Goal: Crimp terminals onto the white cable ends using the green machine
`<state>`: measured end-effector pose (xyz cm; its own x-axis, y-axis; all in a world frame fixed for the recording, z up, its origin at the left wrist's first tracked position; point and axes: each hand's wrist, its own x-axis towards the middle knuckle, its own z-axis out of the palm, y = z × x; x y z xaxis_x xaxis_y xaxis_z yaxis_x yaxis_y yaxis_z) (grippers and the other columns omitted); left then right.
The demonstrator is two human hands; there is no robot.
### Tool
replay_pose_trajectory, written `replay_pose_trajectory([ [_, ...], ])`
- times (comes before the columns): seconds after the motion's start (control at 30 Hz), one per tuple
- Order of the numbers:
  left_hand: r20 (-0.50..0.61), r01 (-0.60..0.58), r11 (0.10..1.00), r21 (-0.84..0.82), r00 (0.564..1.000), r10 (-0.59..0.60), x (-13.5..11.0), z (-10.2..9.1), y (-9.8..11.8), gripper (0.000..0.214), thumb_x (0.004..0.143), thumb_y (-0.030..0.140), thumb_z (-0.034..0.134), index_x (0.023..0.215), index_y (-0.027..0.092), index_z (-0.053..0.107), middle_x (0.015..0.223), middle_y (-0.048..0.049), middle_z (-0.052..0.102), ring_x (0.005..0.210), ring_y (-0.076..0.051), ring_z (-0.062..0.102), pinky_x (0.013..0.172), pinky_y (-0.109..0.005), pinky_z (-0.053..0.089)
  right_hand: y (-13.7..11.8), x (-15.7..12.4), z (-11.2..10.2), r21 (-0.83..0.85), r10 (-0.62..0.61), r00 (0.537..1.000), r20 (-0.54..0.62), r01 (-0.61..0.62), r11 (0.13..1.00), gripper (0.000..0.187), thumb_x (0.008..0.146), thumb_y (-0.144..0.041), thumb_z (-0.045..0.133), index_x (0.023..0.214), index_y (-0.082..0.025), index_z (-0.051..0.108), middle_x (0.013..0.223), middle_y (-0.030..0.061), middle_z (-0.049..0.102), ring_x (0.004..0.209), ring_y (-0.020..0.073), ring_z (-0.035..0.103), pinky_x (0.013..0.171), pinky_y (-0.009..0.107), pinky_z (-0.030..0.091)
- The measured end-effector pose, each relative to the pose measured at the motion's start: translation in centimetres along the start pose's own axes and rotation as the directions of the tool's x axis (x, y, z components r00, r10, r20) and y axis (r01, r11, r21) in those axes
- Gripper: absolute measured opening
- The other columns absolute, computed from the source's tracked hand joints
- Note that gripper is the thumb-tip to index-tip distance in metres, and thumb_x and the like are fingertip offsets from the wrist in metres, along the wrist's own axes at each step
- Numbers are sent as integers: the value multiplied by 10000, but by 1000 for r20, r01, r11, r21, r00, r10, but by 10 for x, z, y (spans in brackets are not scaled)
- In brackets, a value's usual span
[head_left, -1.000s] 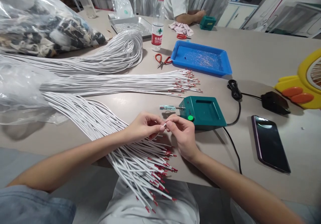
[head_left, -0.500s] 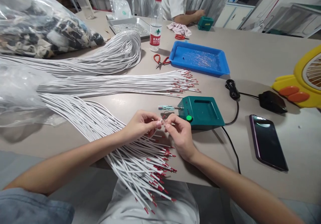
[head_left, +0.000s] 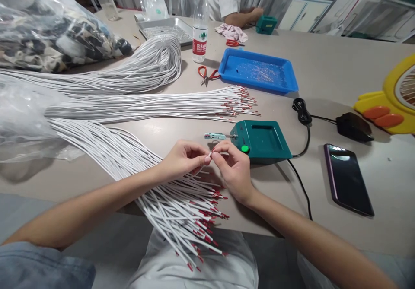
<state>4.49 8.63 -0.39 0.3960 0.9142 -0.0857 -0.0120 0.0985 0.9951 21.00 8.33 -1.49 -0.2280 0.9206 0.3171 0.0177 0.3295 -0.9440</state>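
Note:
My left hand (head_left: 183,159) and my right hand (head_left: 231,168) meet fingertip to fingertip above the table, both pinching the end of one thin white wire (head_left: 209,155). Beneath them a fan of white wires with red tips (head_left: 181,211) runs off the near table edge. Just beyond my right hand stands a green box with a green button (head_left: 261,140); a small tool (head_left: 215,136) sticks out of its left side. A second bundle of red-tipped wires (head_left: 162,105) lies farther back.
A blue tray (head_left: 257,71), red snips (head_left: 207,74) and a water bottle (head_left: 200,25) stand behind. A phone (head_left: 348,179), black adapter (head_left: 353,127) with cable and a yellow fan (head_left: 394,103) lie right. Plastic bags (head_left: 48,30) fill the left. Another person's arm (head_left: 243,17) rests at the far edge.
Both hands have stayed together on the wire end, shifting slightly up and toward the green box. The view has moved a little.

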Motion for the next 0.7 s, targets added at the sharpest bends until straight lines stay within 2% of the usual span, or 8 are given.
replay_pose_trajectory([
  [0.13,-15,-19,999,45,1000,19,1,2,0,233,750,311,676,741,80,649,522,14,520,427,-48,427,413,-171,337,0,0,1,-33,6,1000,7,-6,999,100,858,-182,522,760,-184,543,786,10,522,761,123,520,635,242,436],
  [0.33,-135,-86,974,210,984,116,-2,4,4,175,727,245,682,690,75,663,576,-11,561,500,-51,398,453,-177,318,0,0,0,-53,27,999,46,-25,998,91,858,-191,512,768,-185,523,785,7,509,750,125,514,638,246,443],
  [0.4,-144,-64,981,181,985,91,-2,3,4,192,728,266,682,696,77,670,565,-7,552,500,-53,395,453,-180,316,0,-1,0,-66,43,998,49,-39,997,92,857,-194,508,765,-184,518,784,7,507,740,124,510,637,247,444],
  [0.53,-206,-7,1000,9,978,9,1,0,5,227,679,308,729,676,89,669,585,-5,576,523,-58,444,487,-176,356,1,-2,0,-109,52,997,52,-47,993,115,856,-195,499,742,-189,495,759,3,486,707,122,493,610,245,441],
  [0.6,-181,42,997,-69,982,-54,2,-1,5,243,661,324,744,677,93,671,580,-1,581,511,-54,450,478,-171,352,1,-3,1,-132,25,999,25,-21,991,94,861,-191,497,767,-193,506,777,7,494,720,124,502,616,246,452],
  [0.67,-122,101,989,-108,986,-114,3,-2,5,245,669,331,739,691,95,676,583,-6,590,502,-55,459,463,-168,344,3,-2,1,-153,-12,1000,-23,8,988,36,864,-190,504,857,-203,537,836,20,513,770,132,524,637,252,476],
  [0.7,-101,121,986,-117,986,-133,2,-2,5,242,675,330,734,695,95,676,591,-10,597,505,-57,467,461,-167,343,3,-2,0,-162,-27,999,-44,20,987,67,863,-191,512,915,-211,547,870,27,517,798,136,532,646,254,488],
])
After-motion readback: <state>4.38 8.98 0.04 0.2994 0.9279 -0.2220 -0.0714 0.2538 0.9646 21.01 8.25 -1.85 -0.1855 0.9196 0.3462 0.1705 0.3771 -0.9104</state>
